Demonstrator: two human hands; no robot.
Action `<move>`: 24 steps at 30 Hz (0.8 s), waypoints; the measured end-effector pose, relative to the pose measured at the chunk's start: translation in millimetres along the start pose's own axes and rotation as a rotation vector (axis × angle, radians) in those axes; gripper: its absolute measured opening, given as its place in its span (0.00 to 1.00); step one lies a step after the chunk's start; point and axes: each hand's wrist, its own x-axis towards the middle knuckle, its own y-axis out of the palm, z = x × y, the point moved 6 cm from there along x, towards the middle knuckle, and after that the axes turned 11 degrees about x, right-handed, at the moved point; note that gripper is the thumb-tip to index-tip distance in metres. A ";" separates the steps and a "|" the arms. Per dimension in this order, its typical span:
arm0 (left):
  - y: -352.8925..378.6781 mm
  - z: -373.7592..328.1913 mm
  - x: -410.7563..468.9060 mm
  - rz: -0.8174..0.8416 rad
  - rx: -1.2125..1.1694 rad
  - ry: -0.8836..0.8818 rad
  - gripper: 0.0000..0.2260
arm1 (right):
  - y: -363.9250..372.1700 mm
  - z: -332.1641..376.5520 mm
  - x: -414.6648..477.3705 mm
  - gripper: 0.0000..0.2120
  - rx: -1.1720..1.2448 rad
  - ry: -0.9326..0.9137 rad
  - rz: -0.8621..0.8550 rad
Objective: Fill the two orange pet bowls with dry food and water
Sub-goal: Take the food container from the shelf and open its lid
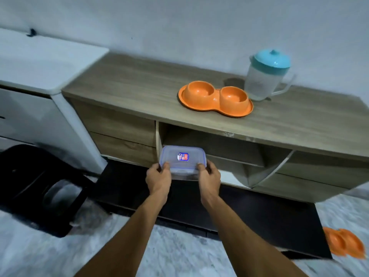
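Note:
An orange double pet bowl sits on top of the wooden cabinet, both cups looking empty. Behind its right cup stands a clear pitcher with a teal lid. In front of the cabinet's open shelf I hold a clear lidded plastic container with a small red and blue label. My left hand grips its near left corner and my right hand grips its near right corner. What is inside the container cannot be made out.
A white appliance stands to the left of the cabinet. A black stool is on the floor at the left. Another orange object lies on the floor at the lower right. The cabinet has open shelves below its top.

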 end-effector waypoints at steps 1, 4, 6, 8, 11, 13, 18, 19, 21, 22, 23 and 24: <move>-8.3 -5.7 -12.4 -0.005 -0.006 -0.015 0.11 | -3.0 9.9 -10.1 0.15 0.005 0.000 0.002; -32.5 -30.4 -47.3 -0.034 -0.019 -0.023 0.11 | -10.5 44.3 -40.6 0.15 0.014 0.026 0.013; -46.8 -51.8 -64.7 -0.034 -0.027 -0.002 0.11 | -12.8 70.5 -58.2 0.15 0.030 0.038 0.027; -56.7 -72.9 -72.8 -0.045 -0.021 0.023 0.10 | -10.8 92.0 -65.4 0.15 0.025 0.025 0.034; -68.0 -105.1 -77.4 -0.055 -0.052 0.072 0.09 | -1.9 118.5 -65.7 0.17 0.006 -0.005 0.054; -72.9 -123.6 -71.3 -0.062 -0.069 0.111 0.10 | 8.5 136.9 -62.9 0.16 -0.006 -0.027 0.070; -79.4 -158.7 -22.6 -0.052 -0.119 0.154 0.11 | 50.8 173.7 -43.7 0.14 0.007 -0.070 0.101; -82.1 -167.6 -12.6 -0.051 -0.130 0.162 0.12 | 62.8 178.9 -38.3 0.14 0.019 -0.071 0.111; -84.8 -182.5 14.4 -0.044 -0.142 0.176 0.11 | 88.8 185.9 -25.5 0.14 0.036 -0.081 0.125; -85.8 -188.8 27.1 -0.044 -0.146 0.182 0.11 | 99.1 188.8 -20.3 0.14 0.025 -0.087 0.122; -86.9 -196.4 42.4 -0.042 -0.162 0.190 0.10 | 112.1 190.3 -11.9 0.14 0.013 -0.094 0.113; -86.6 -202.5 59.8 -0.038 -0.181 0.193 0.09 | 125.5 190.7 -3.4 0.14 0.005 -0.089 0.107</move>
